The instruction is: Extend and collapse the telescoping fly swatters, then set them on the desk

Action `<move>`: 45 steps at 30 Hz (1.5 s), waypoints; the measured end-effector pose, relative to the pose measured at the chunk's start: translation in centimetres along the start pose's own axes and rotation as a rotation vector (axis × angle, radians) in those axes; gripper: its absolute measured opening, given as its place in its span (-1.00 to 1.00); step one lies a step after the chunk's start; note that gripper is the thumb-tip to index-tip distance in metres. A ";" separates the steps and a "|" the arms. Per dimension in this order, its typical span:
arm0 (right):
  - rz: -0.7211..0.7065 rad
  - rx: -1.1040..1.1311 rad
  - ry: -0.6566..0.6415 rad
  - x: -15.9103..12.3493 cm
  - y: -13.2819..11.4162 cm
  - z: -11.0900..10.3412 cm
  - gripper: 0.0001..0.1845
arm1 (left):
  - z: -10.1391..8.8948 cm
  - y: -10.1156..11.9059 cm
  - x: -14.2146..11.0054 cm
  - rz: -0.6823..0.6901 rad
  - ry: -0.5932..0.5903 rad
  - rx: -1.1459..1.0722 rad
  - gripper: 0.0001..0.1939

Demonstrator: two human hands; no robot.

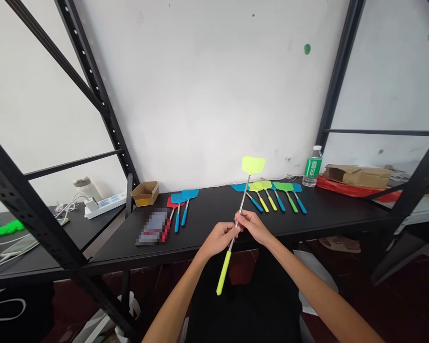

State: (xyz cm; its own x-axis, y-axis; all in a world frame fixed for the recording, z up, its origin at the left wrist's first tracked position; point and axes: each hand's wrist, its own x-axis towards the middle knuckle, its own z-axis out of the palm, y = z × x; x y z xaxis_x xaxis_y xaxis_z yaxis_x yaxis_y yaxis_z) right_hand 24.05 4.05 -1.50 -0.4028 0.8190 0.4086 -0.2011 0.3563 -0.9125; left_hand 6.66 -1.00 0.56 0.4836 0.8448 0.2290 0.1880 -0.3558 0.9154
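Note:
A yellow-green fly swatter (223, 274) with a thin metal rod stands tilted in front of me, its flat head up and its handle pointing down toward my lap. My left hand (219, 238) pinches the rod just above the handle. Slightly higher on the same rod, my right hand (252, 226) is closed with its fingertips. Behind them on the black table lie several fly swatters: a green swatter (291, 202), yellow swatters (271, 202) and blue swatters (300, 205). To the left are two blue swatters (178, 216) and a red swatter (170, 212).
A small open cardboard box (145, 194) and a blurred-out flat item (153, 228) are on the table's left. At its right stand a water bottle (312, 166) and a brown carton (359, 176) on red plastic. Black metal posts (102, 105) rise at both sides.

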 end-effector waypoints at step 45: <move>0.049 -0.073 -0.055 -0.2 -0.2 -0.1 -0.39 | -0.9 0.6 0.2 -0.046 -0.068 -0.045 -0.66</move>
State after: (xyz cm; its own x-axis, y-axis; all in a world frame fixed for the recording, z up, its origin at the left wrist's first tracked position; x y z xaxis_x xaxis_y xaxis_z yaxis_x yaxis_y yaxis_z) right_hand 24.23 3.86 -1.42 -0.4590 0.8112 0.3623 -0.1151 0.3500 -0.9296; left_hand 6.12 -0.70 1.41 0.5328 0.8300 0.1649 0.1732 -0.2977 0.9388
